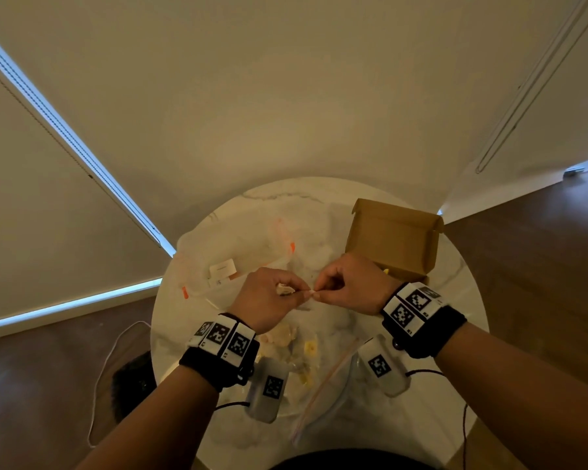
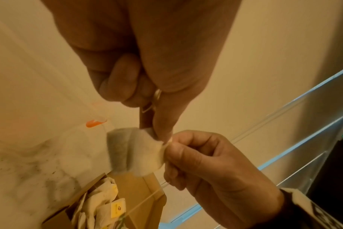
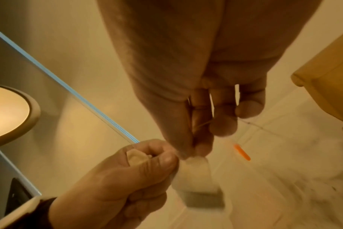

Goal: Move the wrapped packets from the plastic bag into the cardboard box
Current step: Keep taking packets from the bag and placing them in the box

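Observation:
Both hands meet above the middle of the round marble table (image 1: 455,351). A small pale wrapped packet (image 2: 131,151) hangs between them. My left hand (image 1: 297,293) pinches its top edge, and a second crumpled pale piece (image 3: 136,156) sits inside the curled fingers. The right hand (image 1: 319,293) pinches the same packet at its corner. The open cardboard box (image 1: 394,242) stands behind the right hand, with several packets (image 2: 108,206) inside. A clear zip bag (image 1: 330,385) lies at the near edge under my wrists, with several packets (image 1: 286,337) on it.
Another clear plastic bag (image 1: 224,266) with orange tabs and white labels lies at the table's left. A white cable (image 1: 109,361) trails on the wooden floor to the left. A wall and blinds stand close behind the table.

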`<state>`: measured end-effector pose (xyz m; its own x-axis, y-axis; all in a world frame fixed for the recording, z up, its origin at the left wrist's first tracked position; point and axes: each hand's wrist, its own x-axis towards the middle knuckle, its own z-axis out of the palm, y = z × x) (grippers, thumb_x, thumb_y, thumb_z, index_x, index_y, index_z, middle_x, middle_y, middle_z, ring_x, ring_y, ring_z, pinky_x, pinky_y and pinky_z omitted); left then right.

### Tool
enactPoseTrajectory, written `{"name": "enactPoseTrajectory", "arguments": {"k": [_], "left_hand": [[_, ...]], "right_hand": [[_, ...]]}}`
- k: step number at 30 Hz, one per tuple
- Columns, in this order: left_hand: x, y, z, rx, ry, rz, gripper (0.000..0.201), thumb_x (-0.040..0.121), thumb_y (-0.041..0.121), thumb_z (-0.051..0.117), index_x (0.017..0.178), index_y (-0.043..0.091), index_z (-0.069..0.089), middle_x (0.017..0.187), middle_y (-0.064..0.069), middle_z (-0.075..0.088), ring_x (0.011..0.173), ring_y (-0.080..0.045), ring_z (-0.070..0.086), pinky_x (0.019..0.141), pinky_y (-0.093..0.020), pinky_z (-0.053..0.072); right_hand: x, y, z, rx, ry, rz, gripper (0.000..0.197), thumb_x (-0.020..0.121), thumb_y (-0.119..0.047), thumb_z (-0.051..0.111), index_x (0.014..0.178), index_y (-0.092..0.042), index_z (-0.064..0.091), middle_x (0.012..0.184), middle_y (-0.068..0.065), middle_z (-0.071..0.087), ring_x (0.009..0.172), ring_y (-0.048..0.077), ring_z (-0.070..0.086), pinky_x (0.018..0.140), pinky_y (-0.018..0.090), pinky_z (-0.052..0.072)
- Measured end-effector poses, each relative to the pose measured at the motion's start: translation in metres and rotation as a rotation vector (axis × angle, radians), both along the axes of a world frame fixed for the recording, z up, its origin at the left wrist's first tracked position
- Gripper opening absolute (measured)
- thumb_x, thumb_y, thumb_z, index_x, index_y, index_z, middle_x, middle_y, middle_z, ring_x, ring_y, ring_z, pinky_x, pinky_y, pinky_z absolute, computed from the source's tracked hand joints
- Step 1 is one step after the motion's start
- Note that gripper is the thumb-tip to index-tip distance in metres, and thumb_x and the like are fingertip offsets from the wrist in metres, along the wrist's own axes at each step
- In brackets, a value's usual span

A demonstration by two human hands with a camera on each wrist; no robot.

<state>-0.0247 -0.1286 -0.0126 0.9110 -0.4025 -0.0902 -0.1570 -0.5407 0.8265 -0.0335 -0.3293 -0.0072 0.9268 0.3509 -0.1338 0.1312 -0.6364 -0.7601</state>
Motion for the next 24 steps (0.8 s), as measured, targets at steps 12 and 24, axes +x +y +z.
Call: {"name": "enactPoseTrajectory", "arguments": {"k": [12, 24], "left_hand": [[0.007, -0.011, 0.004, -0.169, 0.113, 0.311, 0.003, 0.078, 0.027, 0.079, 0.075, 0.025, 0.079, 0.082, 0.011, 0.076, 0.088, -0.002, 0.068, 0.093, -0.033, 0.052], [0.022, -0.023, 0.034, -0.418, 0.181, 0.401, 0.005, 0.083, 0.010, 0.074, 0.086, 0.006, 0.076, 0.046, 0.017, 0.056, 0.038, 0.003, 0.045, 0.045, -0.011, 0.033]], "right_hand": [[-0.016, 0.005, -0.002, 0.289, 0.223, -0.069, 0.013, 0.087, -0.011, 0.068, 0.083, 0.000, 0.073, 0.072, 0.010, 0.074, 0.061, 0.009, 0.069, 0.061, 0.018, 0.052], [-0.022, 0.010, -0.031, 0.512, 0.463, -0.122, 0.010, 0.090, -0.007, 0.064, 0.093, -0.002, 0.073, 0.098, 0.016, 0.074, 0.093, 0.027, 0.070, 0.089, 0.044, 0.056]]}}
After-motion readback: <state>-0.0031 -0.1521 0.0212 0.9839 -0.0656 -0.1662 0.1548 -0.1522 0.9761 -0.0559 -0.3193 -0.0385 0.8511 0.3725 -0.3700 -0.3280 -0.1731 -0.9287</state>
